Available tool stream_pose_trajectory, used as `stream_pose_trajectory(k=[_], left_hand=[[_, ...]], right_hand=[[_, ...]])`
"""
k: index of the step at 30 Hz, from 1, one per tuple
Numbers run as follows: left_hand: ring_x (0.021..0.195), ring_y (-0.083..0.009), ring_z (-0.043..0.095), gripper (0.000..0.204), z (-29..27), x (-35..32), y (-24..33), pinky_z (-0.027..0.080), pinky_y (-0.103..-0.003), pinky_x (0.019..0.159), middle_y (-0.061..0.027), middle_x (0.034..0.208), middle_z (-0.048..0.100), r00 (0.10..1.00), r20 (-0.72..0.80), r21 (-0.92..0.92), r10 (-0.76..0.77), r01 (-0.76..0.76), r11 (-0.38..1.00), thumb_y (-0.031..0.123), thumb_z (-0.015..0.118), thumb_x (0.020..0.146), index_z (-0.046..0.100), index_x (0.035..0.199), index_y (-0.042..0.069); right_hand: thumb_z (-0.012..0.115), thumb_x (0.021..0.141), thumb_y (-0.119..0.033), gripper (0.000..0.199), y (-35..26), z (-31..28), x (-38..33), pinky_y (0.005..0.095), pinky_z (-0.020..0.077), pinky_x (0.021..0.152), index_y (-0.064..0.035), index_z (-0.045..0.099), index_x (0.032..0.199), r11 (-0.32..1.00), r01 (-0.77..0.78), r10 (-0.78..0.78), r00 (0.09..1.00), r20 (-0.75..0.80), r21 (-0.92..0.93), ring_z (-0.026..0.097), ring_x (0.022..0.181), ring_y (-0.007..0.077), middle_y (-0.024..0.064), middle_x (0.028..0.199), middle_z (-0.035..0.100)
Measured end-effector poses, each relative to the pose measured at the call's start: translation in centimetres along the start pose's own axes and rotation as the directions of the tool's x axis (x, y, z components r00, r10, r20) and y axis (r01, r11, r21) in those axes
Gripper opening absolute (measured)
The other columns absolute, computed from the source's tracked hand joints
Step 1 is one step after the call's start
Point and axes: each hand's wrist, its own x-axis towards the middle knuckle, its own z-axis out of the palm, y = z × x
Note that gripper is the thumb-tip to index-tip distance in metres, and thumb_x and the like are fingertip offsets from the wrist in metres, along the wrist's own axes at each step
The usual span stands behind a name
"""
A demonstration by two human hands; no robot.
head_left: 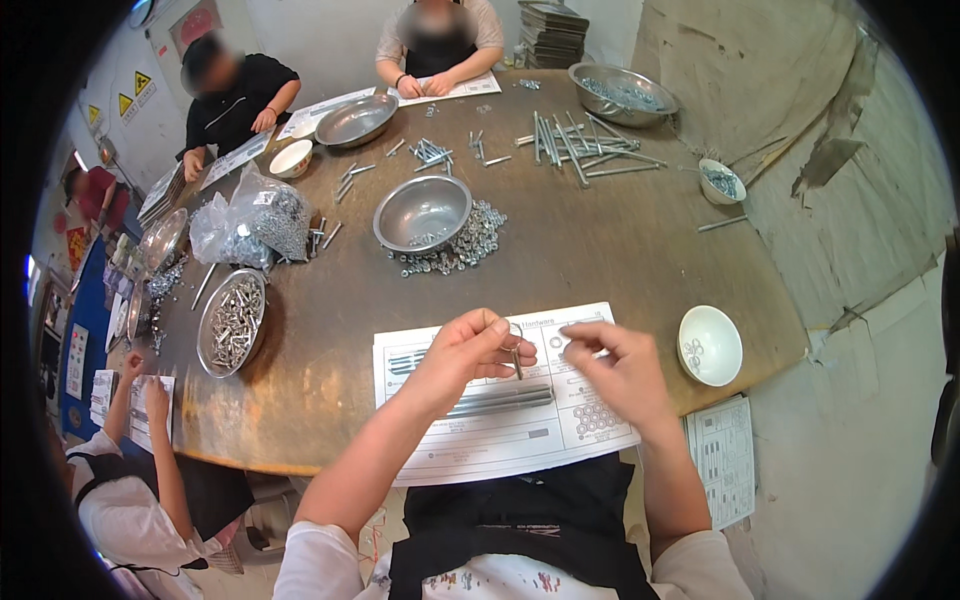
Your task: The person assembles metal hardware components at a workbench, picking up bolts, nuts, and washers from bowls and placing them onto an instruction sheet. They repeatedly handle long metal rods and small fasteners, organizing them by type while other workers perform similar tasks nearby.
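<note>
My left hand (468,352) pinches a short metal bolt (516,361) with a washer near its head, held upright over a printed paper sheet (500,430) at the table's near edge. My right hand (618,368) hovers just to the right, its fingertips pinched on what looks like a small washer, hard to make out. Two long metal rods (500,400) lie on the sheet under my hands. A small white bowl (709,345) with a few washers stands to the right of my right hand.
A steel bowl (422,213) beside a pile of nuts (470,240) sits mid-table. A tray of bolts (232,322) and plastic bags of hardware (255,225) lie left. Long bolts (580,145) and another steel bowl (622,95) are far right. Three other people sit around the round brown table (600,250).
</note>
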Motion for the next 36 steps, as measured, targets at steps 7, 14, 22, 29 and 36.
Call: stream_pose_trajectory(k=[7, 14, 22, 29, 36], left_hand=[[0.088, -0.0169, 0.069, 0.029, 2.6, 2.2, -0.5, 0.053, -0.027, 0.074, -0.0104, 0.096, 0.069, 0.974, 0.145, 0.129, -0.172, 0.153, 0.980, 0.037, 0.050, 0.102, 0.055, 0.100, 0.009], [0.078, -0.0123, 0.067, 0.023, 3.3, 5.4, -3.9, 0.051, -0.024, 0.069, -0.0071, 0.086, 0.069, 0.948, 0.285, 0.295, -0.139, 0.051, 0.954, 0.020, 0.063, 0.095, 0.054, 0.108, 0.003], [0.073, -0.0266, 0.068, 0.015, 5.7, 6.6, -7.9, 0.054, -0.035, 0.068, -0.0094, 0.083, 0.072, 0.952, 0.221, 0.901, 0.214, -0.283, 0.328, 0.015, 0.071, 0.082, 0.075, 0.093, 0.006], [0.085, -0.0266, 0.064, 0.011, 6.4, 6.0, -10.5, 0.053, -0.039, 0.072, -0.0066, 0.084, 0.066, 0.922, 0.226, 0.953, 0.314, -0.276, 0.123, 0.016, 0.068, 0.080, 0.074, 0.085, 0.008], [0.085, -0.0274, 0.064, 0.015, 6.2, 4.2, -9.7, 0.053, -0.039, 0.071, -0.0084, 0.086, 0.067, 0.893, 0.207, 0.932, 0.399, -0.304, 0.198, 0.018, 0.068, 0.083, 0.073, 0.091, 0.006]], right_hand=[[0.066, 0.086, -0.007, 0.023, 2.2, -0.1, 1.5, 0.0241, 0.0507, 0.069, 0.0033, 0.069, 0.106, 0.994, -0.056, 0.049, 0.996, 0.079, 0.092, 0.062, 0.075, 0.0096, 0.0071, 0.084, 0.069], [0.064, 0.087, -0.005, 0.021, 6.0, -2.2, 0.0, 0.0209, 0.0439, 0.056, 0.0027, 0.070, 0.105, 0.891, -0.301, 0.303, 0.952, 0.047, 0.341, 0.056, 0.066, 0.0053, 0.0030, 0.081, 0.067], [0.064, 0.082, -0.001, 0.018, 11.1, -2.8, -2.6, 0.0242, 0.0455, 0.057, -0.0004, 0.072, 0.098, 0.960, -0.118, 0.095, 0.990, -0.100, -0.256, 0.059, 0.064, 0.0097, 0.0059, 0.077, 0.068], [0.068, 0.081, -0.006, 0.013, 12.0, -1.9, -3.0, 0.0344, 0.0507, 0.062, -0.0056, 0.073, 0.092, 0.862, 0.050, -0.091, 0.994, -0.056, -0.505, 0.066, 0.070, 0.0267, 0.0126, 0.084, 0.068], [0.059, 0.087, -0.013, 0.019, 12.1, -4.1, 3.0, 0.0426, 0.0511, 0.077, -0.0075, 0.071, 0.100, 0.803, -0.046, -0.033, 0.992, -0.121, -0.595, 0.065, 0.086, 0.0338, 0.0146, 0.093, 0.066]])
